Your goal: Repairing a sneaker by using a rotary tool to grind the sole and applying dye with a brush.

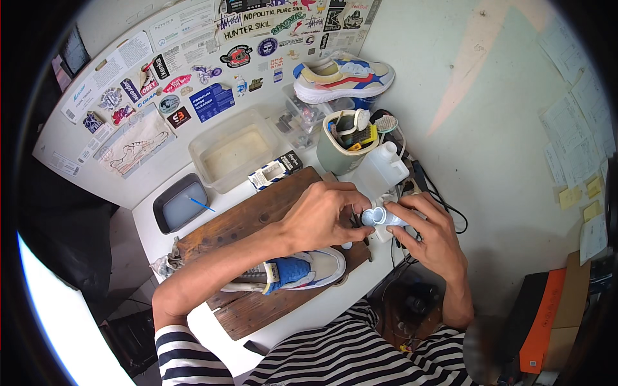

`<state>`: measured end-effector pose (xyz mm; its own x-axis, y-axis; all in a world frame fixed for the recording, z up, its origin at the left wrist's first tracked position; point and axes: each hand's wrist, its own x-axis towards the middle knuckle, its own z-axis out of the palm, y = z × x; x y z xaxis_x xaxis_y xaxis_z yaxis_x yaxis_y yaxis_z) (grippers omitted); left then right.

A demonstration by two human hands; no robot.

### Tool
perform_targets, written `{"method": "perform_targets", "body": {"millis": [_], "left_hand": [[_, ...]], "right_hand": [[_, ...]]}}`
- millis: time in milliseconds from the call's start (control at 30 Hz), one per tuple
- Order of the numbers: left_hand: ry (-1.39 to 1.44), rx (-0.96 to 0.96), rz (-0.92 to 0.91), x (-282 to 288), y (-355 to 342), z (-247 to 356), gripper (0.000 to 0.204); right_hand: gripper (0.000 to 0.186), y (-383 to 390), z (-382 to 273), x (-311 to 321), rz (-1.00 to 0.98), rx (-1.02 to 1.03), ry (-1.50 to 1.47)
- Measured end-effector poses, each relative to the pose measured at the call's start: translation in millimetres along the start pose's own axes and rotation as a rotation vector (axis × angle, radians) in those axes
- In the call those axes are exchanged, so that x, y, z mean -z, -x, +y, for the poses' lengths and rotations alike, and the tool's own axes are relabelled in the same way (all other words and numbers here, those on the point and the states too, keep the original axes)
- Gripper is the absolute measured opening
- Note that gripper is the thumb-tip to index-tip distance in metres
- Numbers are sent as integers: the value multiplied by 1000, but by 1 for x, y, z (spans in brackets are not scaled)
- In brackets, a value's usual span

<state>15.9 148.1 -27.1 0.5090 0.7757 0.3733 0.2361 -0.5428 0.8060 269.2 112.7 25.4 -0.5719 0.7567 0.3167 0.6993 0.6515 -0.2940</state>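
In front of my chest, my right hand grips a small pale tube-shaped bottle, its round mouth turned to the left. My left hand pinches a small round cap right at that mouth; whether the two are joined is unclear. Beneath my left forearm a sneaker, white with blue and red parts, lies on a dark wooden board. My arm hides part of the shoe. A matching sneaker sits higher up at the back, on top of clear boxes.
A grey tray of cloudy liquid with a blue stick stands left. Behind the board are a clear plastic tub, a small box, a green bin of brushes and a white jug. Black cables run along the right edge.
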Motion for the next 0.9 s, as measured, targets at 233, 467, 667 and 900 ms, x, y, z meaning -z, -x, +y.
{"method": "perform_targets", "body": {"millis": [233, 467, 667, 900], "left_hand": [[-2, -17, 6, -1, 0, -3, 28], [-1, -37, 15, -2, 0, -4, 28], [-6, 29, -22, -1, 1, -1, 30], [-13, 21, -27, 0, 0, -1, 31]], "right_hand": [[41, -1, -1, 1, -2, 15, 21], [41, -1, -2, 3, 0, 15, 28], [41, -1, -1, 3, 0, 16, 25], [41, -2, -3, 4, 3, 6, 19]]}}
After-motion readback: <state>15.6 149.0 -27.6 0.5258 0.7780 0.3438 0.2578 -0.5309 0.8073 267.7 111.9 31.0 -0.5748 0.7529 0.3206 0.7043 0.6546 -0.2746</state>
